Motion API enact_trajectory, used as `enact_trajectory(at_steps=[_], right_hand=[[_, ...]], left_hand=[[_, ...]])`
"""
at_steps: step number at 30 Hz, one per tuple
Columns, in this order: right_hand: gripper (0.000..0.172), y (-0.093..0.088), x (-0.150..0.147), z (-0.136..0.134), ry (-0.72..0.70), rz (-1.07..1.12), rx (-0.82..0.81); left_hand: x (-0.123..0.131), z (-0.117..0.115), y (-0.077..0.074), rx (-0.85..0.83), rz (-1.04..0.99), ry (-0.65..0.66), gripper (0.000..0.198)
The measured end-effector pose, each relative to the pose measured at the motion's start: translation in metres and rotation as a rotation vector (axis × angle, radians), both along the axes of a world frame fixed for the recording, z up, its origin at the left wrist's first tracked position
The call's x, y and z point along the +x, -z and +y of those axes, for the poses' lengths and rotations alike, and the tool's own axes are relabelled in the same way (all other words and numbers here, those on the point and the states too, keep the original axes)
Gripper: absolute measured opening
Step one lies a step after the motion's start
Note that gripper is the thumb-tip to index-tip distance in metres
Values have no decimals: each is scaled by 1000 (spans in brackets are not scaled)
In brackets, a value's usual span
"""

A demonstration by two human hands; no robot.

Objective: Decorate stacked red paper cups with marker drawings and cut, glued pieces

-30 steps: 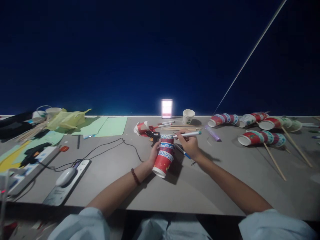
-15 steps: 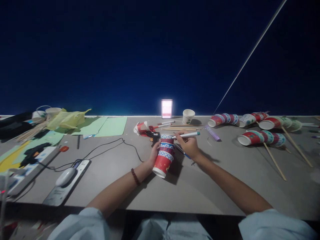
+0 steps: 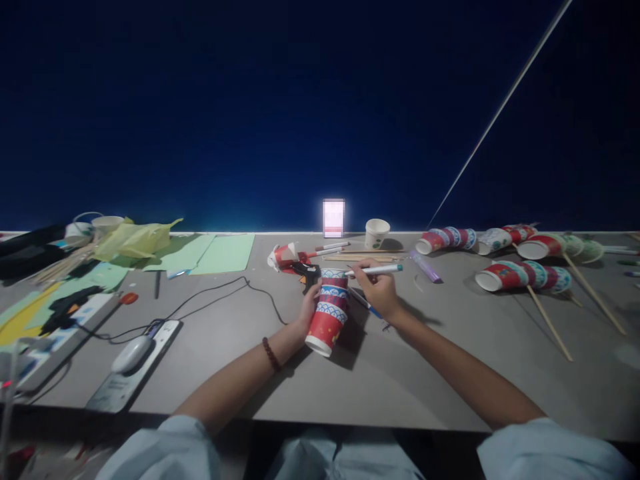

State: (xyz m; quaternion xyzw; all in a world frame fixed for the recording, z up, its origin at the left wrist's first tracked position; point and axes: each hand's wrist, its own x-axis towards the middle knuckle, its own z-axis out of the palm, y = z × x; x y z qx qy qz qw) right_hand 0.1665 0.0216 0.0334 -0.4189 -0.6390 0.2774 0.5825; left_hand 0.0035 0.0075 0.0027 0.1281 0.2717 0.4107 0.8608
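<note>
A tilted chain of paper cup pieces point(image 3: 327, 320), red with blue-and-white scale patterned bands, is held in my left hand point(image 3: 309, 308), which wraps its left side. My right hand point(image 3: 379, 291) pinches a white marker point(image 3: 377, 270) with a green end. The marker's tip is at the upper right edge of the top band; whether it touches cannot be made out. Just behind the cups lies a black glue gun point(image 3: 306, 273), partly hidden. Beneath my right hand, a blue-and-white pen point(image 3: 367, 303) rests on the table.
Several finished-looking cup chains, one on a stick point(image 3: 527, 275), lie at the right. A paper cup point(image 3: 377, 233) and a bright phone-like screen point(image 3: 333, 219) stand at the back. At left are green paper point(image 3: 225, 253), a power strip point(image 3: 75, 340), a mouse point(image 3: 132, 353) and a black cable point(image 3: 200, 298).
My right hand and the marker have shifted very slightly to the right. The cups and my left hand stay nearly where they were.
</note>
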Motion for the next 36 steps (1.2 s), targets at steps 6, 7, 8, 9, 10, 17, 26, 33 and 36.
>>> enact_trajectory(at_steps=[6,7,8,9,10,17,26,33,36], right_hand=[[19,4,2,1,-21,-44,-22],[19,5,2,1,-20,-49,-23],[19,5,2,1,-19,-52,-22],[20,4,2,1,-17,-53,-19],[20,4,2,1,-14,-55,-16],[19,0,1,0,-5,-59,-6],[19,0,1,1,-15,-43,3],[19,3,2,1,-28,-38,-17],[20,5,2,1,-22,-50,-23]], left_hand=[[2,-2,-7,-18,56,-31,44],[2,-2,-8,-18,65,-35,44],[3,-2,-9,-19,72,-39,45],[3,-2,-9,-20,77,-41,45],[3,-2,-10,-22,80,-41,46],[3,-2,-9,-28,76,-31,45],[3,-4,-10,-19,81,-25,44],[1,-1,-3,6,62,-18,45],[1,-1,-3,-2,67,-25,44]])
